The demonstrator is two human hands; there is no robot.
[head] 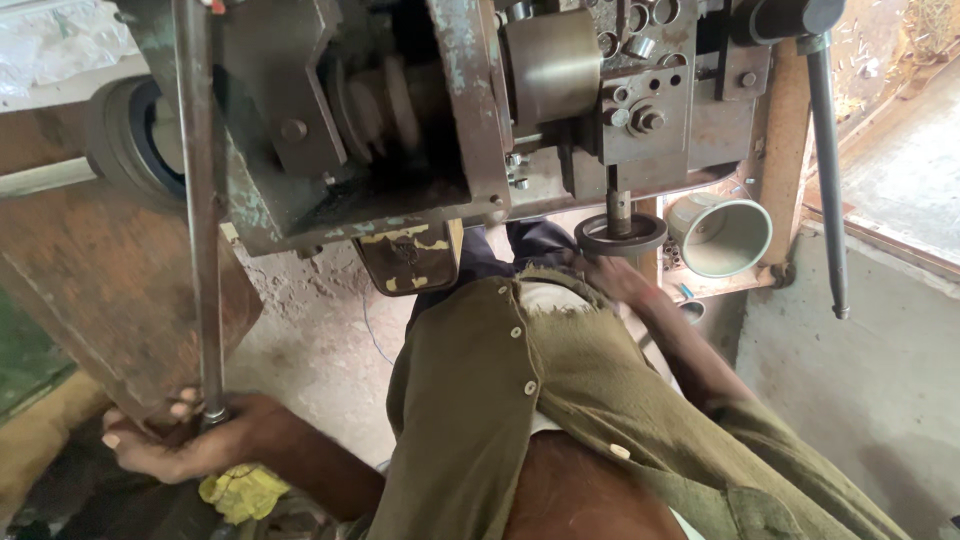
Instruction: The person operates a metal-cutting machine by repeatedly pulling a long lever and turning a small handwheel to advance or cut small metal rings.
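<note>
Worn grey-green metal fills the top of my view: a big old machine (420, 110) with chipped paint, bolts and a pulley inside its frame. Below it, in the middle, my olive shirt (520, 420) hangs open, with small buttons along the edge.

A long steel rod (198, 200) comes down on the left side, from the top of the machine to my left hand (190, 440). The fingers of this hand are clenched around the lower end of the rod, beside a rusty brown plate (100, 300). Just under the hand lies a yellow rag (243, 492).

My right hand (615, 280) reaches up under the machine. It is blurred, so I cannot tell if its fingers are clenched or released. It is at a dark round wheel (620, 235) that sits on a short vertical shaft. Just to the right of the wheel is a pale green cup-shaped part (722, 238), and further right a thin black lever (828, 180) hangs down.
</note>
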